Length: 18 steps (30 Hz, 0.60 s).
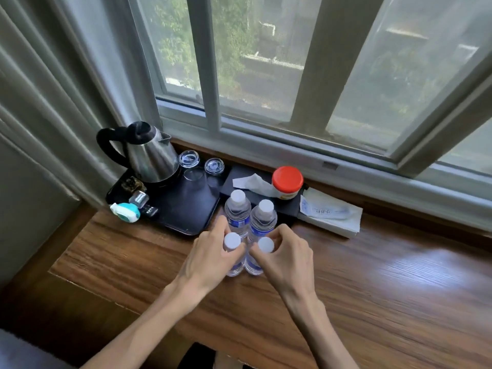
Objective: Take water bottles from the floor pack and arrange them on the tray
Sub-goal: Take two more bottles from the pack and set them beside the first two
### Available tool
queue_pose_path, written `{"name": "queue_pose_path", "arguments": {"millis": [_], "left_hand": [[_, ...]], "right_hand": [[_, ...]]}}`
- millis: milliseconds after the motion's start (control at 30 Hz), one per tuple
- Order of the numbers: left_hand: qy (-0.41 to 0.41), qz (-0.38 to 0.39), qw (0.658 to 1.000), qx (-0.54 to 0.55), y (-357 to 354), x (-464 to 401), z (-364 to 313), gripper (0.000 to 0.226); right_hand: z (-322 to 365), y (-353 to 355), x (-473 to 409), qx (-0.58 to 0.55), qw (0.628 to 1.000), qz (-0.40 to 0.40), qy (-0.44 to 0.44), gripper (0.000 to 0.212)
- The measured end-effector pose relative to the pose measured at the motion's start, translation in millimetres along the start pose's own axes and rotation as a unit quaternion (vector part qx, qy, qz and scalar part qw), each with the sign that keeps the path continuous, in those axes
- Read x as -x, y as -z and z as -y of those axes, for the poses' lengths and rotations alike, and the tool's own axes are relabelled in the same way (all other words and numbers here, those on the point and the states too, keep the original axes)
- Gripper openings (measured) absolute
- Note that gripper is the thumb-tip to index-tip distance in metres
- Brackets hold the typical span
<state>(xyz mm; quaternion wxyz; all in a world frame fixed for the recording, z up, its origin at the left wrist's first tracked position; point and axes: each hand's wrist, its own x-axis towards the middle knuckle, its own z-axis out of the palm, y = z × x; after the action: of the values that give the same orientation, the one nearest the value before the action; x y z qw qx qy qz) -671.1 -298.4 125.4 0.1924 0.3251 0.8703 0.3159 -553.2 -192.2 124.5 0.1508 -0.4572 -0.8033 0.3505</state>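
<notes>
Head view: four water bottles point(237, 209) clustered on wooden desk point(372, 288) by black tray point(186, 209) right edge; left hand point(210, 259), right hand point(287, 257) closed round near pair's necks. Prob. full, heavy-ish, slick – grip below caps

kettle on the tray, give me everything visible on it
The kettle has a shiny steel-looking body that narrows upward, a black looped handle on its left, a black lid and a small spout facing right toward the window. It stands upright at the back left of the black tray, seemingly on a dark base. An upturned glass stands close beside it on the right; contact is unclear. Neither hand is near it.
</notes>
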Motion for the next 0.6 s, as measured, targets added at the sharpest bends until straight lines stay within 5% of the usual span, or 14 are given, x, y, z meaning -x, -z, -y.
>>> {"name": "queue_pose_path", "arguments": {"millis": [600], "left_hand": [[-0.08,0.06,0.995,0.027,13,-49,25,0.038]], "right_hand": [[26,-31,-3,0.031,0.994,-0.078,-0.075,0.03]]}}
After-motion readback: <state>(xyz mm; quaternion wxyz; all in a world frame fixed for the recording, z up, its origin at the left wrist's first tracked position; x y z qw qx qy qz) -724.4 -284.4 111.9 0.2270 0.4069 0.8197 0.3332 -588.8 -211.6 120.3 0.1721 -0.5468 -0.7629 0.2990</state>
